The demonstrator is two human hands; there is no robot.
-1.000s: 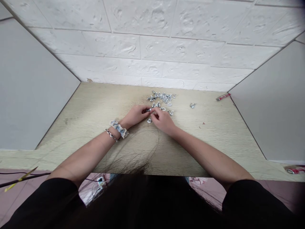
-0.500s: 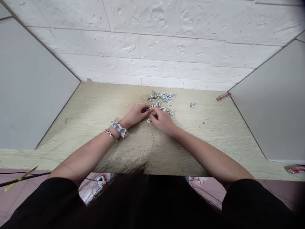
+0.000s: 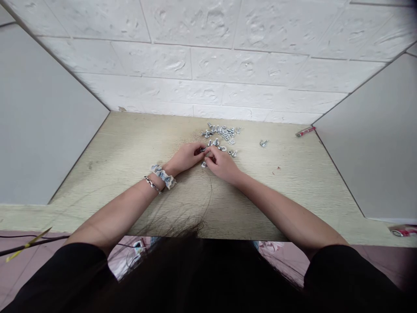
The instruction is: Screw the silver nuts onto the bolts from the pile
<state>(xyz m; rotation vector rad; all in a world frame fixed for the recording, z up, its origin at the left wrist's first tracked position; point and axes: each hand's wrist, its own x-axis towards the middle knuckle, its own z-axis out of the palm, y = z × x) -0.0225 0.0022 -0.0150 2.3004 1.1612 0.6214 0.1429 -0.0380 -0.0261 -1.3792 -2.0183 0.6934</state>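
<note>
My left hand (image 3: pixel 187 156) is closed in a pinch around a small silver bolt (image 3: pixel 202 149). From the other side my right hand (image 3: pixel 223 164) meets it, thumb and forefinger bent together at the bolt's end; whatever sits between those fingertips is hidden. Just below the fingers a washer (image 3: pixel 203 164) lies on the wooden table (image 3: pixel 176 208). Close behind both hands stand bolts (image 3: pixel 216 142) with washers on them, and another washer (image 3: pixel 223 148) lies flat. A nut (image 3: pixel 230 152) and a bolt (image 3: pixel 235 154) rest by my right knuckles.
Further back is a loose pile of bolts, nuts and washers (image 3: pixel 226 132). One bolt with a washer (image 3: pixel 263 143) lies apart on the right. A red-and-silver tool (image 3: pixel 305 132) touches the right grey panel (image 3: pixel 374 152). A white brick-patterned wall (image 3: pixel 211 65) closes off the back.
Almost nothing differs. Both hands keep their place at the bolt, with at most a tiny shift of the fingers.
</note>
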